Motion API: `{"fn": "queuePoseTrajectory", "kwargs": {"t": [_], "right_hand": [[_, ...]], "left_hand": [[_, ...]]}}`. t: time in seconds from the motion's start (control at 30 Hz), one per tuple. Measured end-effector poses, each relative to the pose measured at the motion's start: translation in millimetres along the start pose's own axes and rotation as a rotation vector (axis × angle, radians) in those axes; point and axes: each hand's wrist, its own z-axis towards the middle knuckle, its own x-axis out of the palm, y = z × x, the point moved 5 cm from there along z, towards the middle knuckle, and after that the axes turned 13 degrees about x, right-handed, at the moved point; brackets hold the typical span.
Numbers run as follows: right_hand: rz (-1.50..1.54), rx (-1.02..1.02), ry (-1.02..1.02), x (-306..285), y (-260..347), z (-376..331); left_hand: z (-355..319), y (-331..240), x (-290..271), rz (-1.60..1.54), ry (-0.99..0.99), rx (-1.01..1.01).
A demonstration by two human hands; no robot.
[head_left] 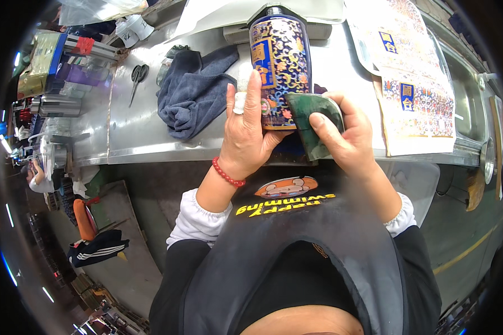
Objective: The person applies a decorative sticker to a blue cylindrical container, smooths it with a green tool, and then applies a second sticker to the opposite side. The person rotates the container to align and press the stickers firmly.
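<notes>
A dark blue bottle [288, 53] covered in a colourful floral pattern, with a blue and gold label, lies at the middle of the metal table, its neck pointing away from me. My left hand [247, 120] grips its near left side, fingers along the label's edge; white tape wraps one finger. In my right hand [346, 131] is a dark green, flat scraper [313, 120], pinched between thumb and fingers. The scraper's edge rests against the bottle's lower right side. Its lower tip hangs near the table's front edge.
A crumpled blue-grey cloth [193, 92] lies left of the bottle, with black-handled scissors [137, 81] farther left. Floral printed sheets [411, 84] are stacked on the right, beside a metal sink [466, 103]. Purple and steel containers [75, 72] stand at the far left.
</notes>
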Motion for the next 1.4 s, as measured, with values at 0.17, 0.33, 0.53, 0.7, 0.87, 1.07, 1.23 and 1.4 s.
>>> {"fn": "queuePoseTrajectory", "kwargs": {"t": [0.17,0.33,0.53,0.7,0.87,1.07,1.23,1.4], "right_hand": [[0.337,0.145,-0.149,-20.8,-16.6,4.1],[0.269,0.095,-0.061,-16.3,-20.9,0.8],[0.082,0.098,-0.093,-12.1,-21.7,6.9],[-0.119,0.034,-0.172,-11.9,-17.8,7.8],[-0.245,0.076,-0.164,-13.6,-16.4,5.7],[-0.213,-0.005,-0.128,-12.4,-11.6,7.6],[-0.284,-0.033,-0.181,-11.5,-12.0,8.0],[-0.156,0.072,-0.143,-10.3,-20.0,10.2]], "left_hand": [[-4.9,2.1,-2.5,0.034,0.057,-0.038],[1.9,-6.0,0.9,0.164,0.129,0.09],[-2.9,-4.0,-1.9,-0.04,0.069,0.021],[10.3,-16.4,-7.3,0.098,0.187,0.051],[40.9,-2.4,-19.1,-0.073,0.152,0.066],[58.4,17.6,-11.4,0.114,0.199,0.039],[69.2,11.0,-7.5,0.204,0.268,0.113],[61.8,16.4,-14.4,0.0,0.133,0.063]]}}
